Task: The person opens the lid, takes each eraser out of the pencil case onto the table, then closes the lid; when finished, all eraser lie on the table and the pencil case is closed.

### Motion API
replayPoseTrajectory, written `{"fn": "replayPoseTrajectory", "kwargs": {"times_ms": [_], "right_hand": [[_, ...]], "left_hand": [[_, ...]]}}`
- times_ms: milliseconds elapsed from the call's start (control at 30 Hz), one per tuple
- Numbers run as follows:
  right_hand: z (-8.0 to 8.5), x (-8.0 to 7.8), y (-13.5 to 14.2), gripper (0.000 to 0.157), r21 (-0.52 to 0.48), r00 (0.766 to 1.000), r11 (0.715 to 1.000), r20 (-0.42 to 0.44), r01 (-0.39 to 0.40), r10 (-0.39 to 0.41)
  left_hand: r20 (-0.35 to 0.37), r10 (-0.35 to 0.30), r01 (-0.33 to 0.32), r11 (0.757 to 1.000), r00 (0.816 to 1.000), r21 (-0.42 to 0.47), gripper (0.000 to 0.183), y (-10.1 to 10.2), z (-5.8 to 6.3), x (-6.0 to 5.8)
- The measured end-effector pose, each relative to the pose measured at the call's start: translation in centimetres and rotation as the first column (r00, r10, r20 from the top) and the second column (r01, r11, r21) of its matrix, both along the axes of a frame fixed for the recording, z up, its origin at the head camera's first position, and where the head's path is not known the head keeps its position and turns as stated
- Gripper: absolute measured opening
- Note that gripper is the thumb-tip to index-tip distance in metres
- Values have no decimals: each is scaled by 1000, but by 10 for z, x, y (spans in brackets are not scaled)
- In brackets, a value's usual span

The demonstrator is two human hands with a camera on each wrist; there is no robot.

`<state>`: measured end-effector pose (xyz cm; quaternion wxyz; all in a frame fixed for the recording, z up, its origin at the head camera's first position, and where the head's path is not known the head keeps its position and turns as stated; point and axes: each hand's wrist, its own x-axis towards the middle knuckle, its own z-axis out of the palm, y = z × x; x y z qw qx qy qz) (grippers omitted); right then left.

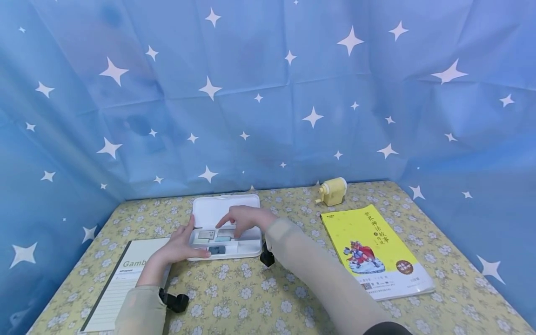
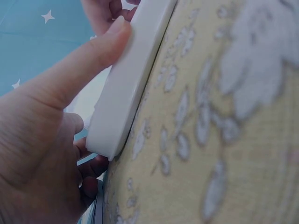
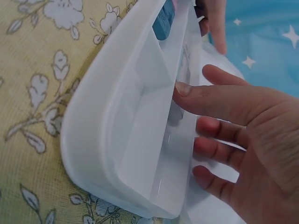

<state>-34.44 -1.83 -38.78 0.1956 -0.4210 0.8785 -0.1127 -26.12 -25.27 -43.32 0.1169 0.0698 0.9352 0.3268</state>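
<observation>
An opened white pencil case (image 1: 249, 249) lies on the table with its lid (image 1: 205, 209) folded back. My left hand (image 1: 177, 246) grips the case's left end, thumb along the front wall (image 2: 135, 60) and fingers around the end. Over the back compartment, my right hand (image 1: 247, 219) has its fingers loosely spread. Its thumb (image 3: 187, 89) touches near the divider, beside a small clear-and-blue packet (image 1: 224, 238). A similar packet (image 1: 205, 235) lies to the left. In the front compartment sits a dark blue-grey block (image 1: 217, 250). The right fingertips' exact contact is partly hidden.
A notebook (image 1: 121, 284) lies at the left, partly under my left forearm. On the right is a yellow book (image 1: 356, 232) with an illustrated cover. Behind it stands a yellow pencil sharpener (image 1: 334, 191) with a crank. A blue star-patterned curtain (image 1: 268, 116) borders the flowered tablecloth (image 1: 234, 298).
</observation>
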Motion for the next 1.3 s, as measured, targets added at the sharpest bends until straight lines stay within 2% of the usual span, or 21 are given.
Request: {"fn": "replayPoseTrajectory", "kwargs": {"times_ms": [167,700,967,1300], "right_hand": [[-2,-1,-1,63,36,1000,999,-24,-17,18],[-6,-2,0,68,61,999,998,22,-29,27],[-11,-3,-3,66,86,1000,996,-4,12,-12],[-9,-3,-3,61,73,999,997,-42,-13,16]], "left_hand": [[8,3,-3,1000,1000,-4,132,0,1,0],[-43,-21,21,1000,999,-1,127,3,4,3],[-36,-34,34,999,999,1,125,1,4,4],[-43,-28,28,1000,999,-2,126,-1,1,1]]}}
